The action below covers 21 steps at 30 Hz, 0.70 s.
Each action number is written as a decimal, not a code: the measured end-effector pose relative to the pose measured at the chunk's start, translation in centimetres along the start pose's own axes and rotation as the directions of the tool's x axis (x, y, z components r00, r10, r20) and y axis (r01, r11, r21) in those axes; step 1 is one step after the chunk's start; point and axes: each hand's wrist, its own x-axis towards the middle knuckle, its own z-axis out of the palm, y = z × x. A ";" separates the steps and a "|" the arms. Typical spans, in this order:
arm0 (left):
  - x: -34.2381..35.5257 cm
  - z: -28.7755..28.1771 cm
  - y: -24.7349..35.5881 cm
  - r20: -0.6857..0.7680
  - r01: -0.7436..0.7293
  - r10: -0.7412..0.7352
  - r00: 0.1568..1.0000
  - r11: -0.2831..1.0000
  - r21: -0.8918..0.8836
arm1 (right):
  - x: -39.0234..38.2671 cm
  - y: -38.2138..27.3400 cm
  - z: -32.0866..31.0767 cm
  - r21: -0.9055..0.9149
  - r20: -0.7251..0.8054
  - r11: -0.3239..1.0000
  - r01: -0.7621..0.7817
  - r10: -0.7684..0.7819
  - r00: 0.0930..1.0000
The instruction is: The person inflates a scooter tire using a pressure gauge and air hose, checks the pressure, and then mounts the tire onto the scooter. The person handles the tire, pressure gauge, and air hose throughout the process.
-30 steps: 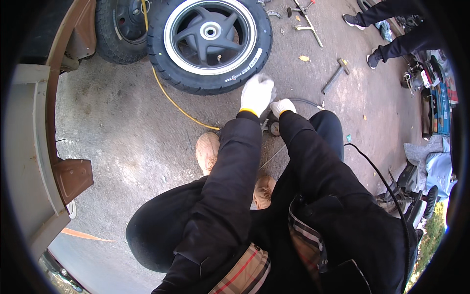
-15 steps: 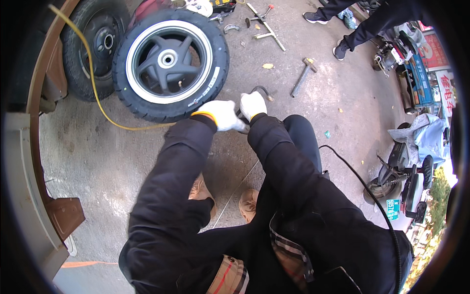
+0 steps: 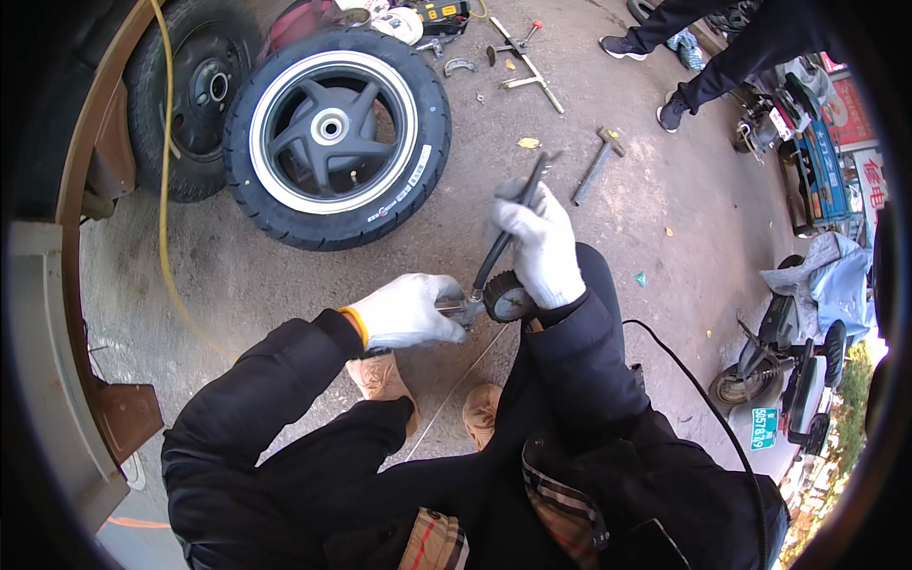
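Now spread apart, the left hand (image 3: 413,312) grips a gauge (image 3: 508,298) assembly, the right hand (image 3: 543,249) its black hose (image 3: 499,250), seemingly freeing it.

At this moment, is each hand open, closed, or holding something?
Left hand: closed, holding the gauge.
Right hand: closed, holding the hose.

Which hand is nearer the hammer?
Right. The right hand is below and left of the hammer in the picture, not touching it; the left hand is farther off, lower and more leftward.
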 end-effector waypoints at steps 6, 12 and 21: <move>-6.0 -1.6 -2.4 0.233 0.193 -0.143 0.962 0.959 -0.206 | 6.3 -1.1 -4.3 0.630 -0.183 0.776 -0.036 0.193 0.964; -6.2 -1.3 -9.9 0.366 0.389 -0.391 0.844 0.917 0.083 | 8.6 -1.1 -3.2 0.160 -0.071 0.980 -0.120 0.132 0.989; -3.9 0.6 -21.0 0.258 0.351 -0.502 0.826 0.815 0.461 | 6.6 3.2 7.0 -0.217 0.166 0.969 -0.120 0.158 0.973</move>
